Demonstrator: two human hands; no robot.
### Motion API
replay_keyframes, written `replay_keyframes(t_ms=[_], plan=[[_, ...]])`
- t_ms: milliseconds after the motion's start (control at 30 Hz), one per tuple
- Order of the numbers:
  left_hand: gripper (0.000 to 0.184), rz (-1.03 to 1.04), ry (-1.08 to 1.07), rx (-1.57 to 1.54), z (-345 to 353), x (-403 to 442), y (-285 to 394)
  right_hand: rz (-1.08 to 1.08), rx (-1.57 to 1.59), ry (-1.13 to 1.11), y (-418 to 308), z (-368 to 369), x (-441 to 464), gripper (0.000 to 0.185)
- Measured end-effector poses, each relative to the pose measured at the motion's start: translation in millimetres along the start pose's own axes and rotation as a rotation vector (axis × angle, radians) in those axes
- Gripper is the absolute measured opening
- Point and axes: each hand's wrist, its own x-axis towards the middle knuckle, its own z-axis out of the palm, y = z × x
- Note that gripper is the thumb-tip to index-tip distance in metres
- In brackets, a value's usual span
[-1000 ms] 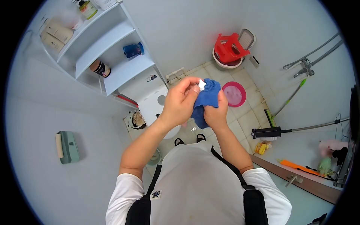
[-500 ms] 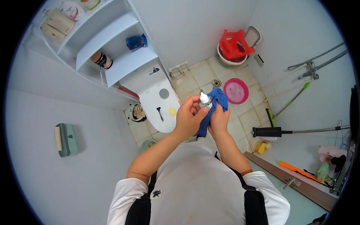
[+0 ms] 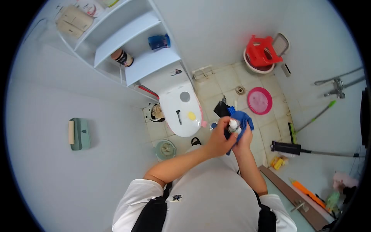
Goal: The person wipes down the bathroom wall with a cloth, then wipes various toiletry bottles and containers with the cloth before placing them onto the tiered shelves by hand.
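A small bottle with a white nozzle top is in my left hand, its fingers closed round it. My right hand grips a blue cloth, which is bunched behind and beside the bottle. Both hands are close together in front of my body, above the tiled floor. Beyond them on the floor lie a black item and a small bright blue item. Part of the bottle is hidden by my fingers and the cloth.
A closed toilet lid holds a black razor and a yellow oval piece. At right stand a pink basin, a red stool over a bucket, and a mop. A shelf unit stands behind the toilet.
The view has shifted, so the room's things appear further right. Both hands have lowered slightly in view, still with the bottle and cloth. Black and blue items on the floor are now uncovered.
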Motion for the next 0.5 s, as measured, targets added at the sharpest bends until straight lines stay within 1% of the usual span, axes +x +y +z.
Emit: replay_keyframes(t_ms=[33, 100, 167, 200, 267, 367, 400, 500], plan=[[0.044, -0.020, -0.019, 0.021, 1, 0, -2, -0.025, -0.041, 0.003, 3, -10, 9, 0.047], [0.044, 0.026, -0.045, -0.025, 3, 0, -9, 0.113, 0.143, -0.090, 1, -21, 17, 0.047], [0.045, -0.040, -0.036, -0.180, 1, 1, -16, 0.140, 0.121, -0.220, 4, -26, 25, 0.046], [0.045, -0.057, -0.028, -0.258, 0, 2, -18, 0.128, 0.139, -0.134, 7, -26, 28, 0.046], [0.042, -0.089, 0.010, -0.395, -8, 9, -18, 0.099, 0.170, 0.034, 7, 2, 21, 0.047], [0.042, -0.394, -0.052, -0.742, -43, 29, -1, 0.043, 0.013, -0.091, 32, -7, 52, 0.050], [0.038, -0.448, -0.059, -0.737, -54, 36, 1, 0.072, -0.151, 0.024, 43, -15, 64, 0.051], [0.035, -0.185, 0.068, -0.890, -125, 73, -4, 0.229, 0.092, -0.194, 57, -11, 100, 0.053]])
